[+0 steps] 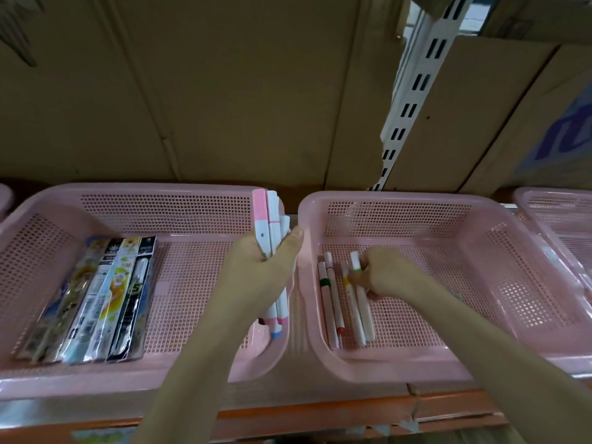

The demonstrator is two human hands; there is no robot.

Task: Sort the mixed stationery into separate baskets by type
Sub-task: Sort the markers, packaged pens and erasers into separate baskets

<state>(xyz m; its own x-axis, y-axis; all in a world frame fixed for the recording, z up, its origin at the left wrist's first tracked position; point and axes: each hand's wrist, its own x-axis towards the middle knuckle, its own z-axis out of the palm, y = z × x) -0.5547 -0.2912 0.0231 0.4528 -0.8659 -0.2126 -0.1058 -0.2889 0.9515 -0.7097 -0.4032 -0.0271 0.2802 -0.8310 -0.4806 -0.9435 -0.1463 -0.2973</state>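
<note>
In the right-hand pink basket [397, 203], against its left wall: four slim white markers [333, 302] lying side by side, banded green, red and yellow, ends pointing toward the near rim. Bent over them, the right hand [382, 273], fingers curled down onto the rightmost markers and apparently pinching one, though knuckles hide the contact. Above the gap between the baskets, the left hand [266, 267], fist wrapped around a bundle of highlighters [270, 219], pink and white caps upward, pink and blue tips poking out below the palm. In the left pink basket [160, 192], toward its left side: a fanned row of packaged pens [96, 299] in printed sleeves, overlapping. At far right, part of a third pink basket [557, 213]. Under all three, a shelf with an orange front edge [320, 415]. Behind, brown cardboard boxes [224, 91] and a slotted white shelf upright [416, 91].
</note>
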